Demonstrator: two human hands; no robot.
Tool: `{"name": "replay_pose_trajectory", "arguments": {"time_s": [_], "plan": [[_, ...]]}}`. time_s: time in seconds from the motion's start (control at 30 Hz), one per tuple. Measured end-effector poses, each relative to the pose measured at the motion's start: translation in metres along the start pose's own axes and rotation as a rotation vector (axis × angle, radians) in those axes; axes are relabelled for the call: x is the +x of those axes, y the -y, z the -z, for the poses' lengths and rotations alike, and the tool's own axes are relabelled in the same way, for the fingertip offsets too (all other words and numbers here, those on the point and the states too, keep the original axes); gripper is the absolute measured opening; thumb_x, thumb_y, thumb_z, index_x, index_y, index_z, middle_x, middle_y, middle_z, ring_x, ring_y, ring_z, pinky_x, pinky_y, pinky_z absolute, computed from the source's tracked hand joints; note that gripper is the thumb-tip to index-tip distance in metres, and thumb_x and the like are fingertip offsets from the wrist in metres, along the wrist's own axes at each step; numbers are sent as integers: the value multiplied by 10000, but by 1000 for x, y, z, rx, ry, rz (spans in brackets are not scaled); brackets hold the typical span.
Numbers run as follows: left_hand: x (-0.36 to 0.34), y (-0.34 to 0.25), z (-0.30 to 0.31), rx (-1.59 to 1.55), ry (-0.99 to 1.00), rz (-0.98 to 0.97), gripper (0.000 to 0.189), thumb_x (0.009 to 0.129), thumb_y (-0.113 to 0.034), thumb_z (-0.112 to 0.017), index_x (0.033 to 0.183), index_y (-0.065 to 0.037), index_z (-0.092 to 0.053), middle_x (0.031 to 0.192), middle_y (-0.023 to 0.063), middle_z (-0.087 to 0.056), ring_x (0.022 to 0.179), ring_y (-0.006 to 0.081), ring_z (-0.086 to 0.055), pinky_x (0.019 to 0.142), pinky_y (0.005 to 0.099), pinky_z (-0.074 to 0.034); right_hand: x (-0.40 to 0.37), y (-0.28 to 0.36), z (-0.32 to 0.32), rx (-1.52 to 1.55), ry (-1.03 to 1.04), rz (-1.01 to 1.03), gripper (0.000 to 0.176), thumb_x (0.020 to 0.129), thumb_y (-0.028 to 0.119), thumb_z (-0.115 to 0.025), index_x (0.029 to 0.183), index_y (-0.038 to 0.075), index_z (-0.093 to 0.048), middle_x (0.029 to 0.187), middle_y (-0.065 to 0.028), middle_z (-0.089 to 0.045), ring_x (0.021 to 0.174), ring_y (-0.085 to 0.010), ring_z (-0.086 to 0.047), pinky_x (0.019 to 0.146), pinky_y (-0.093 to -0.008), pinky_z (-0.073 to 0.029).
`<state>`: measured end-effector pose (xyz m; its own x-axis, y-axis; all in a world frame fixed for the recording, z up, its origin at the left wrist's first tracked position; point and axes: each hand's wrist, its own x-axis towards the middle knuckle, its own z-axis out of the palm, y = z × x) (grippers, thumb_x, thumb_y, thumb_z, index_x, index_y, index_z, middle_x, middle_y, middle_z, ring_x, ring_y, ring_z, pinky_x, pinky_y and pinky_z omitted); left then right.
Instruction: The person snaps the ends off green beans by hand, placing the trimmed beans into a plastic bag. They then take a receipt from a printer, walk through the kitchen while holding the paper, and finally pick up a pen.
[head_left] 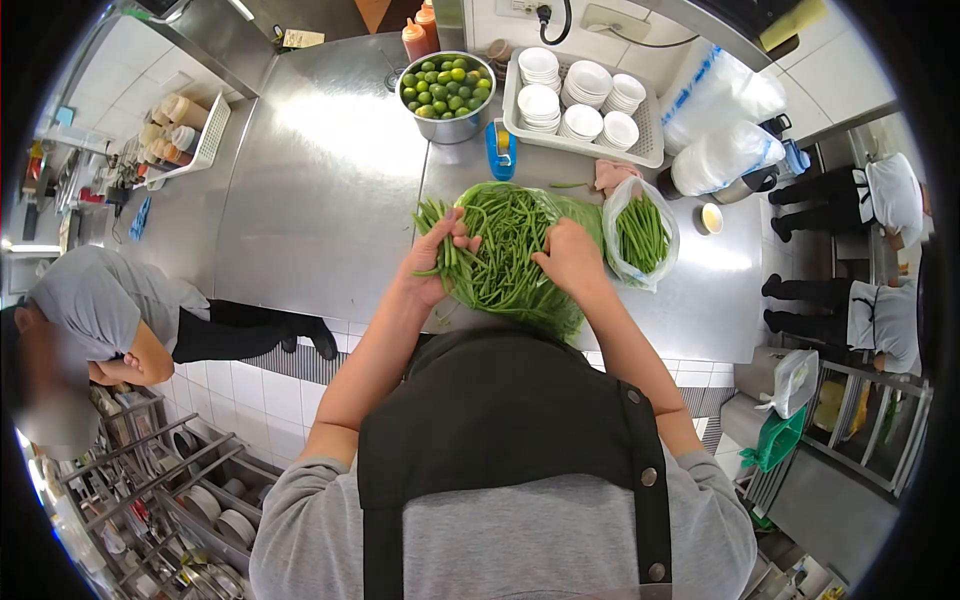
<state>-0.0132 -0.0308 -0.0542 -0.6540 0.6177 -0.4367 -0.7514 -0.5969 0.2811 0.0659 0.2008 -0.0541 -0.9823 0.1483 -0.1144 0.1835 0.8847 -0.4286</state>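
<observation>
Beneath the bean bag (510,250), steel counter (320,180): we record a brushed metal top that carries every item listed below.
Co-worker (100,300): a person in a grey shirt stands well to the left of the bean bag, off the counter, arms folded.
Bean bag: we find an open clear plastic bag heaped with long green beans, lying at the near edge of the counter between the two hands.
Bowl tray (513,100): a white tray of stacked white bowls sits beyond the bean bag, to its right.
Lime bowl (450,130): a metal bowl filled with limes (447,88) sits beyond the bean bag, slightly left.
Small bag (640,235): a second clear bag of beans lies just right of the bean bag.
Left hand (432,265): at the left rim of the bean bag, fingers closed around a bunch of beans (432,215) whose ends stick out past the thumb.
Right hand (570,258): on the right side of the bean bag, fingers curled down into the heap; we cannot tell whether they pinch anything.
Blue object (500,150): it lies just beyond the bean bag, near the lime bowl.
</observation>
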Motion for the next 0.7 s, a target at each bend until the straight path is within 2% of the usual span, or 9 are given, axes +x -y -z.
{"name": "replay_pose_trajectory", "arguments": {"time_s": [0.03, 0.07, 0.17, 0.2, 0.33, 0.5, 0.53, 0.63, 0.7], "plan": [[0, 1, 0, 19, 13, 26, 261, 943, -246, -717, 1082, -70, -585, 770, -7, -625, 693, 124, -644, 784, 302, -599, 1, -4, -3, 2, 10, -12, 207, 736, 169, -783, 755, -3, -669, 893, -184, -625, 867, -377, -645, 779, -462, -523], [-1, 3, 0, 65, -29, 60, 188, 934, -180, -723, 1027, -79, -596, 745, -23, -600, 657, 92, -608, 690, 286, -592, 2, -7, -6, 5, 18, -25, 212, 739, 176, -775, 766, -8, -672, 916, -190, -633, 880, -382, -651, 789, -463, -530], [5, 9, -1, 225, -221, 105, 148, 920, -117, -723, 1001, -76, -606, 733, -23, -595, 639, 79, -591, 606, 274, -572, -3, 5, 16, 135, -17, -119, 210, 739, 184, -750, 743, -2, -653, 916, -183, -637, 852, -373, -651, 762, -444, -529], [1, 14, -14, 289, -262, 68, 165, 895, -68, -728, 1012, -56, -612, 794, 15, -660, 634, 76, -586, 565, 257, -549, -6, 11, 25, 200, -37, -156, 207, 737, 185, -742, 726, 3, -642, 904, -177, -635, 831, -366, -649, 743, -434, -526], [8, 28, -25, 432, -165, 11, 215, 849, -35, -759, 1029, -12, -642, 979, 106, -737, 629, 76, -573, 581, 246, -536, -18, 21, 36, 412, -113, -28, 208, 740, 159, -739, 695, 11, -599, 844, -149, -609, 750, -314, -623, 682, -400, -499], [10, 33, -34, 556, -118, -86, 179, 840, -24, -762, 978, -6, -650, 917, 98, -730, 627, 99, -585, 572, 249, -512, -36, 56, 31, 582, -129, 36, 213, 747, 134, -742, 711, 5, -577, 766, -124, -567, 706, -265, -596, 656, -377, -483], [9, 32, -34, 565, -89, -118, 173, 839, -23, -762, 970, -5, -650, 908, 100, -729, 623, 103, -586, 570, 250, -508, -35, 51, 24, 624, -90, 51, 247, 786, 169, -767, 751, -7, -597, 734, -103, -542, 697, -220, -580, 646, -351, -475], [3, 21, -32, 625, 22, -143, 178, 837, -28, -763, 966, -2, -643, 896, 111, -724, 603, 105, -585, 565, 256, -511, -27, 43, 23, 760, -41, 39, 250, 866, 208, -759, 836, -7, -635, 774, -60, -582, 703, -146, -556, 651, -304, -465], [-3, 14, -30, 631, 71, -115, 176, 838, -28, -760, 964, -3, -640, 894, 123, -722, 590, 106, -582, 564, 260, -514, -19, 39, 28, 1040, 4, -2, 190, 927, 193, -706, 914, 9, -659, 821, -23, -608, 724, -95, -546, 656, -267, -453]]}}
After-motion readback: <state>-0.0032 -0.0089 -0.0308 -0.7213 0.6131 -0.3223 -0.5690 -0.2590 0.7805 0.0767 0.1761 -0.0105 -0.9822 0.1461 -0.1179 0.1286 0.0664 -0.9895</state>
